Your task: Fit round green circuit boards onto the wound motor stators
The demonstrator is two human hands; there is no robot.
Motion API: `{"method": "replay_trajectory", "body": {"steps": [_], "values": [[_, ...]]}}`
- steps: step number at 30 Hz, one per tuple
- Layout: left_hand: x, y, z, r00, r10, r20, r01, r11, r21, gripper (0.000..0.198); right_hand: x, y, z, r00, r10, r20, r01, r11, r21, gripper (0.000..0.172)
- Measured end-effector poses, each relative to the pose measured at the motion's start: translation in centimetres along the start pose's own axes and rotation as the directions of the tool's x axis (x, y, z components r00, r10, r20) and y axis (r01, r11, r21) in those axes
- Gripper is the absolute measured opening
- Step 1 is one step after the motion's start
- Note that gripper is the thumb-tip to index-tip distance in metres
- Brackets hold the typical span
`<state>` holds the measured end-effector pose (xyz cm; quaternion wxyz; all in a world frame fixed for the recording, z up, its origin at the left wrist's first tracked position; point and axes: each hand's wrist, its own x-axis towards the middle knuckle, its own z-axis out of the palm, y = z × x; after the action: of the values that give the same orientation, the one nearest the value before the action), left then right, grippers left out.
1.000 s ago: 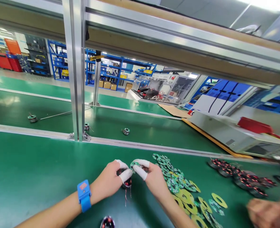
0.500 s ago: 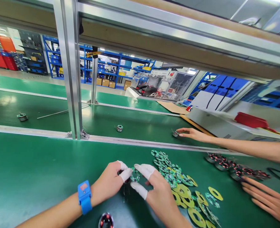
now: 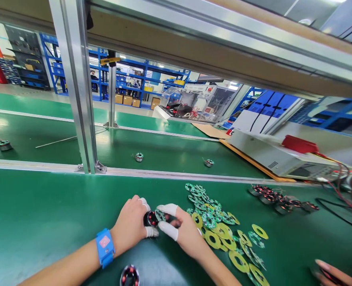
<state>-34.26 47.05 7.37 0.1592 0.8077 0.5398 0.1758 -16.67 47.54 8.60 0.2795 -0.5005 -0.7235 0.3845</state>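
My left hand (image 3: 134, 220), with white finger cots and a blue wrist strap (image 3: 105, 247), is closed around a motor stator (image 3: 151, 218) with copper windings. Between the white-capped thumb and finger of my right hand (image 3: 183, 230) is a green ring-shaped circuit board (image 3: 160, 215), tilted right beside the stator's face. Whether board and stator touch I cannot tell. Another wound stator (image 3: 130, 275) stands on the green bench near the bottom edge. Right of my right hand lies a pile of green ring boards (image 3: 208, 219) mixed with yellow-green rings (image 3: 238, 261).
Several wound stators (image 3: 279, 200) sit grouped at the right. Stators with boards (image 3: 139, 157) stand on the strip behind the metal rail (image 3: 170, 175). An aluminium post (image 3: 77, 87) rises at left. A co-worker's hand (image 3: 331, 272) is at lower right, near a black cable (image 3: 339, 214).
The board in my right hand has tilted and my left hand has turned, showing the stator's windings. The co-worker's hand has left the stator on the back strip. The view has shifted slightly.
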Motion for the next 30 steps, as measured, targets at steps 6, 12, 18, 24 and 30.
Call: {"method": "replay_trajectory", "body": {"steps": [6, 12, 18, 24, 30], "values": [[-0.1, -0.1, 0.4, 1.0, 0.018, -0.024, -0.017, 1.0, 0.018, 0.033, -0.4, -0.4, 0.8, 0.987, -0.158, 0.013, 0.153, 0.933, -0.324, 0.037], [-0.1, 0.0, 0.6, 0.999, 0.0, -0.032, 0.0, 1.0, 0.005, 0.03, -0.7, -0.2, 0.9, 0.981, -0.194, 0.013, 0.171, 0.833, -0.526, 0.033], [-0.2, -0.1, 0.7, 1.0, -0.002, -0.03, 0.002, 1.0, 0.0, 0.03, -0.5, 0.7, 1.3, 0.965, -0.259, -0.037, 0.201, 0.825, -0.528, 0.033], [-0.1, -0.1, 0.7, 1.0, -0.012, -0.026, 0.012, 1.0, 0.004, 0.024, -0.6, 1.3, 1.7, 0.952, -0.297, -0.07, 0.218, 0.822, -0.526, 0.035], [-0.2, -0.2, 0.9, 0.999, -0.008, -0.036, 0.008, 1.0, 0.002, 0.022, -0.4, 1.4, 1.6, 0.949, -0.307, -0.07, 0.242, 0.854, -0.461, 0.034]]}}
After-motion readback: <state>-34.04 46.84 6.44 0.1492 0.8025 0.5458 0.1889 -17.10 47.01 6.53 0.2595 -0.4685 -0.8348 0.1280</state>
